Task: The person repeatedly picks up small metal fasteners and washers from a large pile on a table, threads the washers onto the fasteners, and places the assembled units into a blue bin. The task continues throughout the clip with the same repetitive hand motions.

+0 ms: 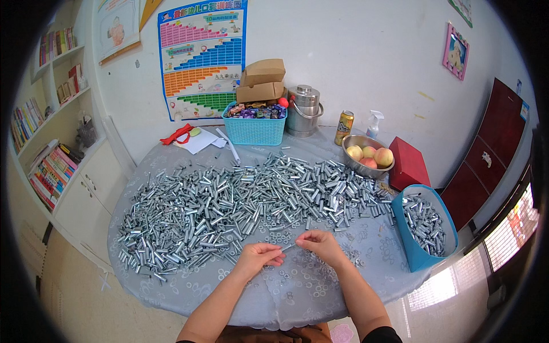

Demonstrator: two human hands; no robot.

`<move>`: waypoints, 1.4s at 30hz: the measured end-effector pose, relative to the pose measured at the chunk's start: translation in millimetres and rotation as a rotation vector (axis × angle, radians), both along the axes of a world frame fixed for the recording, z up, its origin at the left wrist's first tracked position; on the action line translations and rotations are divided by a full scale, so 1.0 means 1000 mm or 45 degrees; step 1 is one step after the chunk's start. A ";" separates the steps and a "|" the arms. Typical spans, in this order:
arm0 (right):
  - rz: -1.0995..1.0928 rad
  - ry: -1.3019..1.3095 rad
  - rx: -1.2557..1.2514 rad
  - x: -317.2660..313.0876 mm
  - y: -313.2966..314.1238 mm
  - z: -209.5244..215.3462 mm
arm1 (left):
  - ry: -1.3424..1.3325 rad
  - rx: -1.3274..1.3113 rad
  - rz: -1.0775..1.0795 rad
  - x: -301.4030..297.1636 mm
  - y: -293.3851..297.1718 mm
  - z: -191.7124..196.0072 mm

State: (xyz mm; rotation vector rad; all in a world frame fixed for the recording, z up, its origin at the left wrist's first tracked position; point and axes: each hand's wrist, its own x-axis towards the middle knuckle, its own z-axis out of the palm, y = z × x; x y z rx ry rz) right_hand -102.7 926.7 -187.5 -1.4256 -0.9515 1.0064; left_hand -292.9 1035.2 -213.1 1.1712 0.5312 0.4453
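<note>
Over the near middle of the table, my left hand [262,255] is closed, thumb and fingers pinching one end of a slim silvery bolt [288,247]. At the bolt's other end, my right hand [321,246] is closed in a pinch too. Whatever small piece its fingertips hold is too small to make out. Just beyond both hands spreads a wide heap of silvery metal sleeves and bolts [229,200]. Loose ring-shaped washers [320,288] lie on the cloth below and around my hands.
A blue bin [420,261] of metal sleeves stands at the right edge of the grey-clothed table [257,308]. Behind the heap are a turquoise basket [254,132], a steel pot [303,111], a can [344,127], a spray bottle [374,124], a fruit bowl [366,170] and a red box [409,163].
</note>
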 end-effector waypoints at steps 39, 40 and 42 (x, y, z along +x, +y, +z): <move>-0.252 -0.525 0.042 -0.004 0.009 -0.012 | -0.066 -0.120 0.197 -0.001 0.000 0.009; -0.218 -0.419 0.085 -0.003 0.009 -0.012 | -0.064 -0.124 0.194 -0.001 0.000 0.010; -0.164 -0.344 0.176 -0.004 0.008 -0.010 | -0.061 -0.133 0.188 -0.001 -0.001 0.010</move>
